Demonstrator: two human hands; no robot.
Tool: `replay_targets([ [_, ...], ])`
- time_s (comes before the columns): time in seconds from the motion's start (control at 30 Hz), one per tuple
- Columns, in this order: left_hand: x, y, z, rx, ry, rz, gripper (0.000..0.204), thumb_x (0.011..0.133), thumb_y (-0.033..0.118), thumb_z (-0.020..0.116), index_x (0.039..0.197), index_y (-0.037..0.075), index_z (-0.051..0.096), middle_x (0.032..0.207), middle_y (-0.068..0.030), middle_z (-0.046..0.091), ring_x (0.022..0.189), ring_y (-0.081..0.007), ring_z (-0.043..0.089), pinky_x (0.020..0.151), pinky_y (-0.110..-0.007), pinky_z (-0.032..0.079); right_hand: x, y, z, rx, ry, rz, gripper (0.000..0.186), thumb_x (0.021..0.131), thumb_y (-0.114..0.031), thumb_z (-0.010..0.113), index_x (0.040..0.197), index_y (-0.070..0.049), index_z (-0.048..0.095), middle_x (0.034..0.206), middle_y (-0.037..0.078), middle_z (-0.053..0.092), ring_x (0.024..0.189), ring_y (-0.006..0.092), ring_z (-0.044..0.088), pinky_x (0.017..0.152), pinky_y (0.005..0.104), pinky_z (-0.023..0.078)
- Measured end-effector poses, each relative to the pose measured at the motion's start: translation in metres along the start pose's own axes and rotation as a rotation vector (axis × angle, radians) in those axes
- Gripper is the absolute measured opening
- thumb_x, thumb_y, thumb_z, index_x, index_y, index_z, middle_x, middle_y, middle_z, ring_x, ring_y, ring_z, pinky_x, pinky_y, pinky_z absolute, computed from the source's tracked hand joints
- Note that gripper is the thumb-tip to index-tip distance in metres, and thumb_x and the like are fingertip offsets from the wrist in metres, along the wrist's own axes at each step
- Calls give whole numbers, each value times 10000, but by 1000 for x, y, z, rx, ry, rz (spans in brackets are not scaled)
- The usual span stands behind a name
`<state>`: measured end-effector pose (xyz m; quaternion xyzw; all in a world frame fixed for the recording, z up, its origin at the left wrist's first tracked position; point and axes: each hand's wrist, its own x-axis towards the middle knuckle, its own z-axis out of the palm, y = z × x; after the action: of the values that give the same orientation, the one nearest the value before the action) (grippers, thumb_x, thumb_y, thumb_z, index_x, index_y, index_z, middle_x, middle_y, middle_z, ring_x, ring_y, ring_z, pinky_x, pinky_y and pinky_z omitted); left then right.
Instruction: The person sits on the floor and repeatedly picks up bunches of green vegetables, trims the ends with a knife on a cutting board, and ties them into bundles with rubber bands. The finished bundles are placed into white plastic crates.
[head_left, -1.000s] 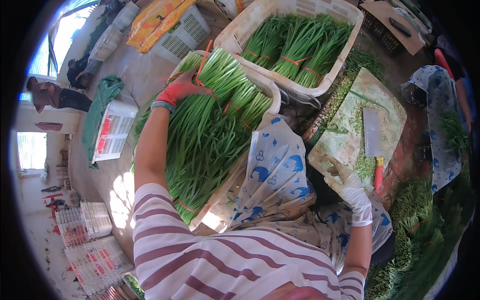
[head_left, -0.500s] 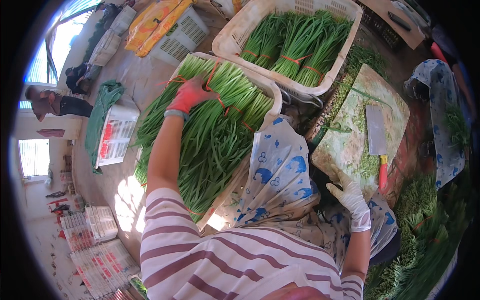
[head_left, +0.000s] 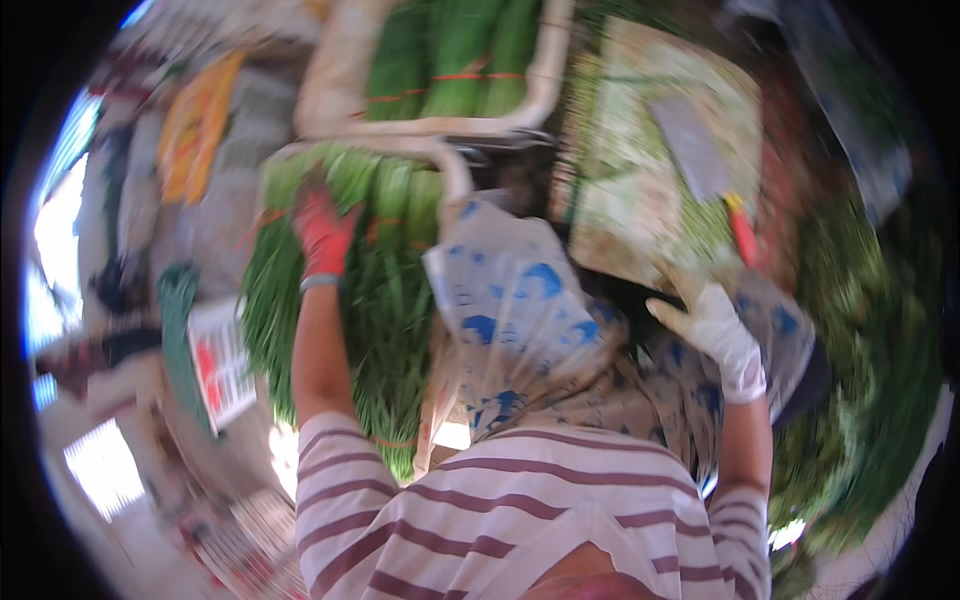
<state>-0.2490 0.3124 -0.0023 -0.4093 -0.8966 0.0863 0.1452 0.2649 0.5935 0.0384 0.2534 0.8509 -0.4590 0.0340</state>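
My left hand (head_left: 325, 235), in a red glove, lies on bundles of long green chives (head_left: 390, 310) with its thumb spread; motion blurs the fingertips. Red ties circle the bundles, which fill a pale plastic crate (head_left: 455, 180). My right hand (head_left: 712, 335), in a white glove, hovers empty with thumb and fingers apart. It is close to the lower edge of a stained cutting board (head_left: 630, 170). On that board rests a cleaver (head_left: 690, 145) with a red and yellow handle, among green scraps.
Beyond the near crate, a second pale crate (head_left: 335, 75) holds more tied bundles (head_left: 470, 60). Loose greens (head_left: 850, 370) are heaped at my right. A patterned plastic apron (head_left: 520, 300) covers my lap. On the left stand a white crate (head_left: 220, 360) with green cloth and an orange sack (head_left: 200, 125).
The whole view has turned and blurred, shifting the crates and board leftward and up in the picture. My left hand stays on the chives; my right stays open by the board.
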Motion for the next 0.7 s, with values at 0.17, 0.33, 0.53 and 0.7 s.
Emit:
replay_targets([
  [0.17, -3, 20, 38, 349, 31, 121, 855, 863, 588, 599, 1486, 27, 429, 1475, -206, 499, 1361, -339, 482, 1134, -472, 370, -142, -3, -72, 322, 723, 113, 507, 965, -168, 671, 1426, -22, 519, 1164, 100, 692, 1042, 164, 644, 956, 306, 473],
  [0.33, 12, 32, 15, 427, -230, -22, 1077, 820, 730, 600, 1601, 101, 208, 1581, -239, 330, 1411, -386, 407, 1136, -511, 363, -349, 78, -67, 416, 1386, 329, 433, 1008, -218, 622, 1381, -5, 563, 1141, 73, 713, 1029, 137, 650, 951, 275, 484],
  [0.53, 26, -19, 5, -68, -190, -320, 1172, 847, 762, 556, 1563, -67, 139, 1589, -263, 291, 1426, -413, 368, 1164, -477, 325, -510, 229, 167, 394, 562, 1352, 766, 796, -427, 806, 1371, 14, 556, 1315, 213, 640, 1185, 306, 642, 1010, 354, 492],
  [0.7, 6, -48, -57, -30, -282, -387, 1099, 874, 716, 559, 1573, -30, 157, 1601, -251, 277, 1436, -397, 360, 1164, -465, 324, -490, 283, 255, 244, 233, 1705, 1257, 689, -478, 871, 1597, -63, 107, 1472, 223, 486, 1373, 394, 456, 1093, 445, 437],
])
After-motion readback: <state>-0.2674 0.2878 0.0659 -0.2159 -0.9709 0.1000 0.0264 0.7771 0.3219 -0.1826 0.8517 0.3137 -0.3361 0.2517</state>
